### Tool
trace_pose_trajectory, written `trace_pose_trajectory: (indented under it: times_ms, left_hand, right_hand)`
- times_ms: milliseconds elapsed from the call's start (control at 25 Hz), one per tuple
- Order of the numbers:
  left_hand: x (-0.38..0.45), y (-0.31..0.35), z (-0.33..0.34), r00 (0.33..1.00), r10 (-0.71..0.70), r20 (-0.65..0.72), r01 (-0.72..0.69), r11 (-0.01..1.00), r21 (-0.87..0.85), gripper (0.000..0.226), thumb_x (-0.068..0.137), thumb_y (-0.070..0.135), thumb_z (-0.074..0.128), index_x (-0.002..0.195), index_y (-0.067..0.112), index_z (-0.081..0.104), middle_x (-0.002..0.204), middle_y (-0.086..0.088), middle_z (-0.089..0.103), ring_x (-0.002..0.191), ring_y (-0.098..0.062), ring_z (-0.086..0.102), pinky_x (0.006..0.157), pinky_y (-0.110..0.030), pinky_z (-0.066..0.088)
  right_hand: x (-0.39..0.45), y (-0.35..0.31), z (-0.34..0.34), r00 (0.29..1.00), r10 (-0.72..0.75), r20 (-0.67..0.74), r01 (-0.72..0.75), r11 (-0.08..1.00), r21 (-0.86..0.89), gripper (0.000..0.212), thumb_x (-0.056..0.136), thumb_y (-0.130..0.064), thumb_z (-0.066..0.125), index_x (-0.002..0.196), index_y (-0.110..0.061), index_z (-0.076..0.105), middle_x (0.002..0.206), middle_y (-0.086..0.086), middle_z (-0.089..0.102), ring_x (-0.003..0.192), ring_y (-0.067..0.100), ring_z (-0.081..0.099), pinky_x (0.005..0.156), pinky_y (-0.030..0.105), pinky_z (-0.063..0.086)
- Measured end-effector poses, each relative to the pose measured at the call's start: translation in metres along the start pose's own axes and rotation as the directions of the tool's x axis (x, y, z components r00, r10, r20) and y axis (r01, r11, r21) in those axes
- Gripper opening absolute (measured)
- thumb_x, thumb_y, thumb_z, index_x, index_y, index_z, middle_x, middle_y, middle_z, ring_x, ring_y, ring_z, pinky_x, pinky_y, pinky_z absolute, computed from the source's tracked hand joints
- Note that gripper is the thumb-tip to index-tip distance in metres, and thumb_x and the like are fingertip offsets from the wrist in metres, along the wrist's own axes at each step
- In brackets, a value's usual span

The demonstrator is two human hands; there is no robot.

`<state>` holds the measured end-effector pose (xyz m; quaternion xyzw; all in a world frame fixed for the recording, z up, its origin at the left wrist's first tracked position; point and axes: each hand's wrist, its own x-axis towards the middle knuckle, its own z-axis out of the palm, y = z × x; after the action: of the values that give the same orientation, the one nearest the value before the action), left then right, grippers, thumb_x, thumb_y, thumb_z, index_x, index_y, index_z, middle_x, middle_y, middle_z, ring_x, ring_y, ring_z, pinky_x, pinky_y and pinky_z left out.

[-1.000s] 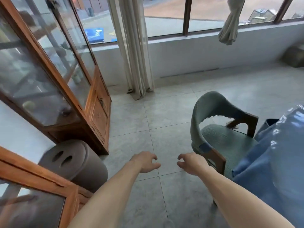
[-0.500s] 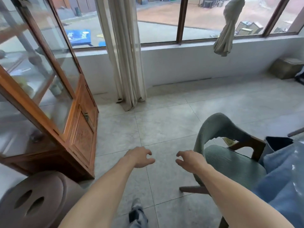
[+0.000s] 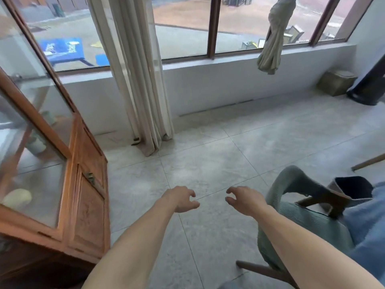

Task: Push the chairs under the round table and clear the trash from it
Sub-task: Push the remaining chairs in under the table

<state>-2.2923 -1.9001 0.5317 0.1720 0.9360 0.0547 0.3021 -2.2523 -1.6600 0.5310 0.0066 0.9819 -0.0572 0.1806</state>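
Both bare forearms reach forward from the bottom of the frame over a grey tiled floor [image 3: 208, 174]. The left hand [image 3: 181, 198] and the right hand [image 3: 244, 200] hover side by side near the centre, a gap of floor between them, fingers loosely curled and spread, grasping nothing and touching nothing.

The chair [image 3: 295, 215], upholstered in grey-green fabric with a curved back and wooden arm and legs, sits at the lower right. The right forearm crosses in front of its back; whether it touches the fabric cannot be told. The chair's seat meets a blue cloth [image 3: 368, 222] at the right edge, which covers what is under it. A dark bin [image 3: 352, 187] shows just beyond the chair's wooden arm.

A wooden cabinet [image 3: 87, 195] with glass doors fills the left side of the frame. A pale curtain [image 3: 135, 69] hangs to the floor at upper centre, in front of a wide window [image 3: 187, 28], and a second knotted curtain [image 3: 273, 38] hangs at upper right.
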Motion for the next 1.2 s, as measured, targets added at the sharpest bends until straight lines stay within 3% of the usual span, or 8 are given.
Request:
trace_pose_trajectory:
  times_ms: [360, 520, 720, 1000, 1200]
  left_hand:
    - [0.121, 0.026, -0.056, 0.993, 0.104, 0.062, -0.108, 0.992, 0.067, 0.059, 0.088, 0.060, 0.047, 0.140, 0.033, 0.049, 0.141, 0.003, 0.051, 0.130, -0.020, 0.045, 0.100, -0.039, 0.041]
    - [0.201, 0.064, -0.102, 0.985, 0.160, 0.065, -0.168, 0.976, 0.141, 0.059, 0.089, 0.059, 0.047, 0.141, 0.032, 0.048, 0.140, 0.002, 0.051, 0.127, -0.022, 0.048, 0.099, -0.041, 0.043]
    - [0.292, 0.160, -0.146, 0.954, 0.267, 0.137, -0.293, 0.928, 0.232, 0.058, 0.088, 0.060, 0.048, 0.141, 0.034, 0.046, 0.140, 0.004, 0.050, 0.127, -0.021, 0.048, 0.099, -0.040, 0.043]
    - [0.378, 0.306, -0.160, 0.824, 0.479, 0.303, -0.566, 0.723, 0.396, 0.061, 0.087, 0.062, 0.051, 0.142, 0.038, 0.042, 0.141, 0.003, 0.050, 0.126, -0.022, 0.049, 0.100, -0.041, 0.044]
    - [0.399, 0.397, -0.132, 0.620, 0.612, 0.492, -0.784, 0.450, 0.429, 0.065, 0.086, 0.060, 0.058, 0.144, 0.038, 0.039, 0.144, 0.002, 0.050, 0.127, -0.023, 0.049, 0.101, -0.044, 0.045]
  right_hand:
    - [0.095, 0.059, -0.015, 0.991, 0.129, 0.045, -0.133, 0.986, 0.103, 0.044, 0.098, -0.052, 0.041, 0.138, -0.033, 0.049, 0.136, -0.005, 0.056, 0.125, 0.019, 0.052, 0.091, 0.036, 0.046]
    - [0.151, 0.114, -0.038, 0.981, 0.196, 0.006, -0.194, 0.964, 0.182, 0.044, 0.098, -0.052, 0.041, 0.138, -0.033, 0.049, 0.137, -0.005, 0.056, 0.124, 0.018, 0.053, 0.093, 0.037, 0.047]
    - [0.181, 0.209, -0.065, 0.942, 0.335, 0.011, -0.327, 0.910, 0.255, 0.045, 0.099, -0.050, 0.041, 0.139, -0.030, 0.049, 0.137, -0.002, 0.057, 0.122, 0.021, 0.055, 0.091, 0.036, 0.047]
    - [0.149, 0.320, -0.065, 0.798, 0.598, 0.078, -0.565, 0.698, 0.439, 0.041, 0.097, -0.046, 0.044, 0.132, -0.028, 0.054, 0.131, 0.001, 0.062, 0.117, 0.025, 0.058, 0.092, 0.040, 0.047]
    - [0.096, 0.352, -0.026, 0.613, 0.766, 0.194, -0.734, 0.463, 0.496, 0.042, 0.096, -0.047, 0.042, 0.131, -0.029, 0.056, 0.132, 0.003, 0.060, 0.119, 0.027, 0.057, 0.093, 0.040, 0.047]
